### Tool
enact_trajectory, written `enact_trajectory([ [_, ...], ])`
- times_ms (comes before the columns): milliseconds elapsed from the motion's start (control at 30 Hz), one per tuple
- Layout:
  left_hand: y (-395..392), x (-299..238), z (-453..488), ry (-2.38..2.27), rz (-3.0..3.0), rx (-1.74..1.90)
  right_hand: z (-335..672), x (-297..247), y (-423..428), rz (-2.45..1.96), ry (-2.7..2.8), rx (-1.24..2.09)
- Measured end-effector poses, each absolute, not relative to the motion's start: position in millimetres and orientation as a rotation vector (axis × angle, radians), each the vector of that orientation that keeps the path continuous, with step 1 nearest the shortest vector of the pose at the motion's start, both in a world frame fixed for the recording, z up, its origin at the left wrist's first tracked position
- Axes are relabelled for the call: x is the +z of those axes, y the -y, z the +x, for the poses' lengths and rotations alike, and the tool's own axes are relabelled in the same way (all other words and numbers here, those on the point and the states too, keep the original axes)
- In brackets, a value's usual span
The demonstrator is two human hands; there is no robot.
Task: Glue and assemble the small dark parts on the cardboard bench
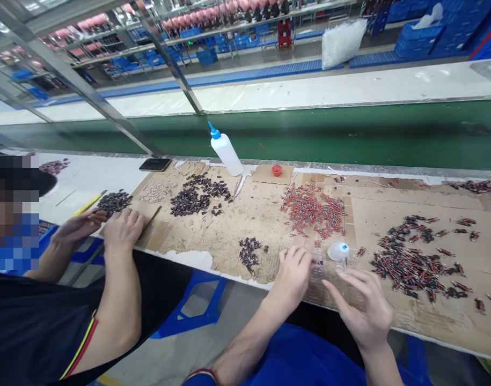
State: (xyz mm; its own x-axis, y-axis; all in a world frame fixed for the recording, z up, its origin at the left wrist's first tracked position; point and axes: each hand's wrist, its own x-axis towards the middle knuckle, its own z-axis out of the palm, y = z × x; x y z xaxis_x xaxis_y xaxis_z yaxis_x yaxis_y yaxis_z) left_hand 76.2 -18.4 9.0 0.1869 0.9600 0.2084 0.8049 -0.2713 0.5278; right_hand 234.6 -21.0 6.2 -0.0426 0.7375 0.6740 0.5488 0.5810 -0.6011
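A small dark part is at the fingertips of the left hand, which pinches it near the front edge of the counter. The right hand is open, thumb apart from fingers, near a small bottle. Behind this bottle lie red parts; to the right, a red-and-black pile.

Piece in left fingers, seemingly half-hidden
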Motion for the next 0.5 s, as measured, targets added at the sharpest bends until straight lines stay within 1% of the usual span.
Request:
enact_trajectory([
  [100, 28, 14, 81, -1.569, 2.302, 0.658, 239, 13, 22, -0.982, 1.872, 0.336],
  [300, 32, 17, 82, -1.471, 2.358, 0.591, 247, 8, 21, -1.019, 1.882, 0.516],
  [400, 29, 16, 81, -1.529, 2.279, 0.641, 248, 3, 25, -1.131, 1.774, 0.553],
  [500, 26, 11, 81, -1.657, 2.204, 0.709, 247, -1, 31, -1.327, 1.554, 0.578],
])
